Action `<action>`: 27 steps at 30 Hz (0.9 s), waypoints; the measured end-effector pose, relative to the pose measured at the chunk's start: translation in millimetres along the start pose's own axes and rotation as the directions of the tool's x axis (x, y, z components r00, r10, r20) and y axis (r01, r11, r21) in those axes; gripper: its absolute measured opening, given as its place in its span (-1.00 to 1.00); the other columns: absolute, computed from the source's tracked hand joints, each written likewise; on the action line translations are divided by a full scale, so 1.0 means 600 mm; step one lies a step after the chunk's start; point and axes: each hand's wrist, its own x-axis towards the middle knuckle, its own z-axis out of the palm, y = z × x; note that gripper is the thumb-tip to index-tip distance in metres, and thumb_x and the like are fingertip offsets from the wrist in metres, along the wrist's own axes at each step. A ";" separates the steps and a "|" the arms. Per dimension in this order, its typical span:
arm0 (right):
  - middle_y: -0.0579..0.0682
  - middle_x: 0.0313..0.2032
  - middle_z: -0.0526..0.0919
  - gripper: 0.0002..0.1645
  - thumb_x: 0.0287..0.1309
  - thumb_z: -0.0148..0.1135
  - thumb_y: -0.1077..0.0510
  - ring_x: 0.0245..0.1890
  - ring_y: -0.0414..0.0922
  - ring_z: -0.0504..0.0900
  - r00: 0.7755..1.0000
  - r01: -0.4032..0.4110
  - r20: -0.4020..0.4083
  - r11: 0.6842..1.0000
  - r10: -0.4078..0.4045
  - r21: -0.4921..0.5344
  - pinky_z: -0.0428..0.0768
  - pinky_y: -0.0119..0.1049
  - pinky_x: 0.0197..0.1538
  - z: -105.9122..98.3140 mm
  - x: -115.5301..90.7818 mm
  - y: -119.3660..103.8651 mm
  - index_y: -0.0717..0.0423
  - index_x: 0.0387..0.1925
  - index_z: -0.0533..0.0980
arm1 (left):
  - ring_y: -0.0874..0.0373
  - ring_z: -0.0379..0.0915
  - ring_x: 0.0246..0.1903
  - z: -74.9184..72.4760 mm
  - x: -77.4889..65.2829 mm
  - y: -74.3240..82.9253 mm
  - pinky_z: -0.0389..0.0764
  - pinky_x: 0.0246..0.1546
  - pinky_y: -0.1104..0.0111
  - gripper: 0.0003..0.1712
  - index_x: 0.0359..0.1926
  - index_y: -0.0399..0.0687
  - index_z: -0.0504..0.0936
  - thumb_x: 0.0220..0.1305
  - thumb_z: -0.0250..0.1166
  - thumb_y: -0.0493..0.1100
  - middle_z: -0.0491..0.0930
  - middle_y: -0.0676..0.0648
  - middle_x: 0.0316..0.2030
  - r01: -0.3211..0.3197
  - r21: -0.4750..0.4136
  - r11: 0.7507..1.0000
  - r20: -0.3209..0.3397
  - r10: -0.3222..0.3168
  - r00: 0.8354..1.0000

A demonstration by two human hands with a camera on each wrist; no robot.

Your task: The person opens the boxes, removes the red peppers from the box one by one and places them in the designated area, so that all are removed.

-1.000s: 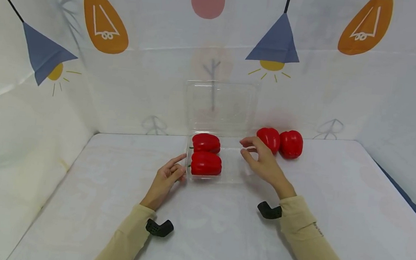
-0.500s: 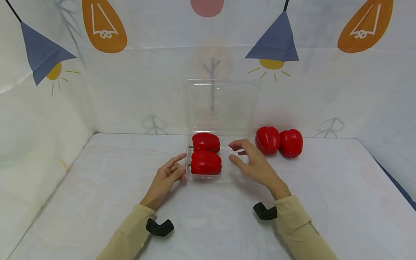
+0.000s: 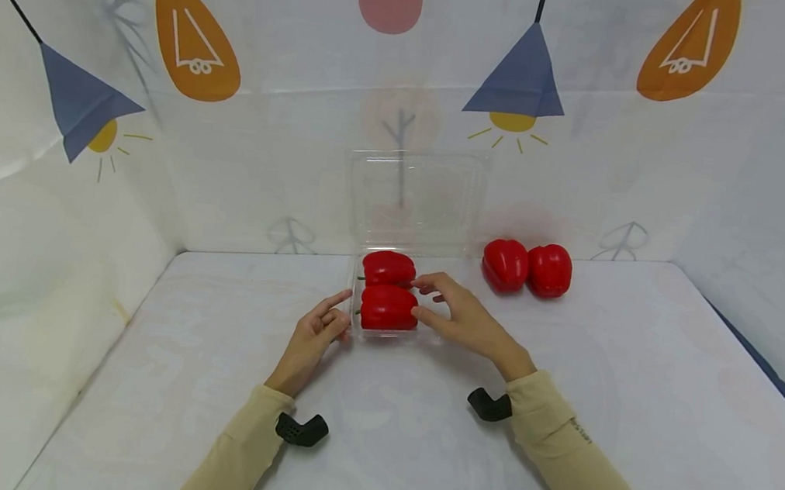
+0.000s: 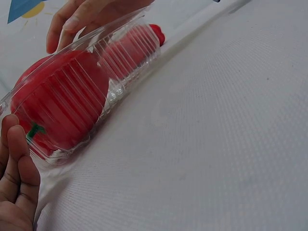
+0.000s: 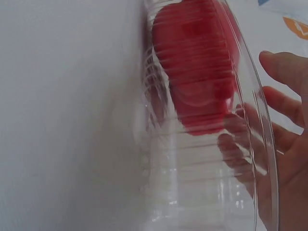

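A clear plastic clamshell box [image 3: 419, 201] stands with its lid raised against the back wall. Two red bell peppers lie in the left part of its base, one in front [image 3: 389, 308] and one behind [image 3: 388, 266]. My left hand [image 3: 306, 346] rests its fingertips against the box's left side; in the left wrist view those fingers [image 4: 19, 149] lie beside the pepper's green stem. My right hand [image 3: 468, 319] is over the right part of the base, thumb and fingers spread at the right ends of the peppers. Whether they touch the peppers, I cannot tell.
Two more red bell peppers, a left one [image 3: 505, 265] and a right one [image 3: 549, 271], sit side by side on the white table [image 3: 390, 432] right of the box. A printed white cloth wall [image 3: 266, 172] rises behind the table and at both sides.
My right hand has moved left and slightly nearer, from beside the loose peppers to the right ends of the boxed ones. The left hand and the peppers stay in place.
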 end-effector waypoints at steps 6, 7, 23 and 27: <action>-0.08 0.13 0.46 -0.40 0.17 0.25 -0.05 0.11 -0.05 0.47 1.000 -0.016 0.005 1.000 0.017 -0.027 0.52 -0.06 0.12 0.009 0.004 -0.009 -0.06 0.21 0.31 | 0.24 0.42 -0.32 0.001 0.002 0.003 0.54 -0.16 0.49 -0.45 0.33 0.05 0.31 0.34 0.17 -0.13 0.49 0.03 -0.36 0.012 -0.020 1.000 0.007 -0.011 1.000; -0.09 0.13 0.46 -0.38 0.16 0.26 -0.07 0.10 -0.06 0.46 1.000 -0.020 0.009 0.999 0.020 -0.032 0.52 -0.06 0.12 0.011 0.005 -0.010 -0.06 0.21 0.31 | 0.23 0.42 -0.32 0.002 0.000 0.009 0.54 -0.16 0.49 -0.45 0.33 0.03 0.30 0.34 0.16 -0.16 0.49 0.03 -0.36 0.017 -0.020 1.000 0.009 -0.017 1.000; -0.10 0.16 0.37 -0.24 0.03 0.35 -0.15 0.11 -0.10 0.45 0.999 -0.032 -0.008 0.989 0.032 -0.142 0.59 -0.13 0.06 0.048 0.026 -0.035 -0.09 0.24 0.29 | 0.29 0.46 -0.31 0.004 0.000 -0.002 0.57 -0.17 0.48 -0.47 0.30 0.03 0.35 0.33 0.18 -0.17 0.50 -0.03 -0.33 -0.031 0.022 0.999 0.020 0.030 0.999; -0.11 0.16 0.35 -0.23 0.00 0.37 -0.17 0.09 -0.09 0.46 1.000 -0.027 -0.013 0.986 0.025 -0.162 0.61 -0.15 0.01 0.050 0.026 -0.035 -0.13 0.23 0.30 | 0.28 0.46 -0.31 0.003 0.000 -0.001 0.58 -0.17 0.48 -0.46 0.31 0.00 0.34 0.33 0.18 -0.15 0.50 0.00 -0.34 -0.044 0.027 0.999 0.023 0.044 0.999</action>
